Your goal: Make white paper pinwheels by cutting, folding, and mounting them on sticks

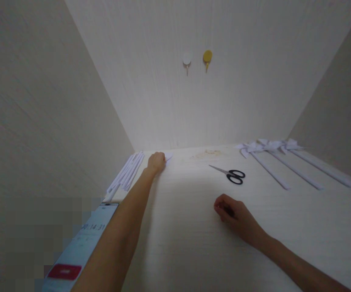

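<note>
Paper point(169, 157) is seemingly being picked up by the left hand point(156, 163), whose grip cannot be told; a pinch is called for. Beyond the loosely closed right hand point(234, 213) lie scissors point(228, 173).

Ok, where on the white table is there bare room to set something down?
Bare: the middle of the white streaked table between the left forearm and right hand, and the stretch between the right forearm and three white paper rods. Crowded: the far right, with those rods; the far left, with slim white paper sticks. Black-handled metal scissors lie beyond the right hand.
</note>
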A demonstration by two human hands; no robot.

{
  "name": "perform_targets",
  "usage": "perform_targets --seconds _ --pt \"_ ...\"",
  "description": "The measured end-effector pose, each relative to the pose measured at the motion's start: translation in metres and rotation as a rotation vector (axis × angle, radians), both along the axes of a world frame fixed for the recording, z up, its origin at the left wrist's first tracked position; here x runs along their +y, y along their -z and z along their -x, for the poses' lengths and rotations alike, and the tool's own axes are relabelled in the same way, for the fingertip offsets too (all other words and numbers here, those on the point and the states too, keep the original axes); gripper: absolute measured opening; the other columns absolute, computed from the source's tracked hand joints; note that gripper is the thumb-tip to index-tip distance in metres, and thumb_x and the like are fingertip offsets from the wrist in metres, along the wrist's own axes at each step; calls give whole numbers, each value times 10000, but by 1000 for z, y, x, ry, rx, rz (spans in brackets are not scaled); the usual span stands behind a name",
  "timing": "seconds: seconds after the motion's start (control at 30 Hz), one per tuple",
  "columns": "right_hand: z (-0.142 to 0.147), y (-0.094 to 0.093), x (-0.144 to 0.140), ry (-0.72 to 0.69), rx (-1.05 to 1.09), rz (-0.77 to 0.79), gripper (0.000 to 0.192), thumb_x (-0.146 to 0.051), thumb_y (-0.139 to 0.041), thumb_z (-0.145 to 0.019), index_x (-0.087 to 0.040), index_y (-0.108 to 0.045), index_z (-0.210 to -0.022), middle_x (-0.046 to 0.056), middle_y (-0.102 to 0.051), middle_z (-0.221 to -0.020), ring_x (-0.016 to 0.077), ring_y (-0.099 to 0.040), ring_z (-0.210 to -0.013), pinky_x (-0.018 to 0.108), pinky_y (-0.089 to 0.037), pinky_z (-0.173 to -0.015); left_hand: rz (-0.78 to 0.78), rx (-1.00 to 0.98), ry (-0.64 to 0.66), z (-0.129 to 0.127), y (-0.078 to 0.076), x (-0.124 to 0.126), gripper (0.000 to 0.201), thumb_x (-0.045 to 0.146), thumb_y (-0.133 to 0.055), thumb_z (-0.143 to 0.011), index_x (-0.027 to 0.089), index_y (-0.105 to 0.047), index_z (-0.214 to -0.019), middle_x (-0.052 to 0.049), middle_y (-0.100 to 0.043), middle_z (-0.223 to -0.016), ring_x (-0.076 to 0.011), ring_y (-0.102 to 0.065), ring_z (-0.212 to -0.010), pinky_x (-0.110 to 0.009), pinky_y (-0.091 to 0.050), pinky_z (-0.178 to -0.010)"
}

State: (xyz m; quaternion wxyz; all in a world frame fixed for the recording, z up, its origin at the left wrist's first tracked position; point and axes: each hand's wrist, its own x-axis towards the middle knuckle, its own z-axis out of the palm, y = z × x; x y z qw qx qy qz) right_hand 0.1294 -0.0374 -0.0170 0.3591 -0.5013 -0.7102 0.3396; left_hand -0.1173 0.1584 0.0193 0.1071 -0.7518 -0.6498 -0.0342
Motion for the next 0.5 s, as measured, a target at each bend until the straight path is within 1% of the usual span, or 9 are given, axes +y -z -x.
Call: perform_targets --seconds 0.17,0.27,0.37,0.5 --pt "0 2 0 -1 -10 -7 104 -240 -379 -768 -186 -429 -695 -51 -375 -500 85 -340 -468 204 -261 -440 -17 2 -33 -4 -2 -3 238 150 -415 -709 107 -627 -809 -149 -623 -826 -217 -570 -790 -289 -419 -671" --pt "-1 3 0 0 -16 -9 99 -235 -380 -770 -186 -432 -701 -52 -380 -497 86 -344 -464 206 -260 -440 -52 6 -42 -6 -8 -5 247 150 -407 -722 97 -623 -829 -164 -616 -841 -233 -570 -797 -304 -418 -662" --pt "-2 3 0 -4 -14 -21 89 -229 -386 -768 -188 -430 -703 -53 -383 -499 85 -342 -466 206 -258 -439 -100 11 -42 -7 -24 -8 259 144 -389 -742 97 -617 -857 -168 -611 -858 -241 -561 -828 -321 -409 -682" --pt "-2 2 -1 -7 -2 -25 96 -238 -391 -770 -187 -434 -700 -54 -385 -499 85 -344 -463 206 -261 -438 -182 -11 -40 -12 -54 -16 232 213 -434 -748 127 -619 -859 -150 -612 -861 -238 -551 -836 -331 -398 -691"
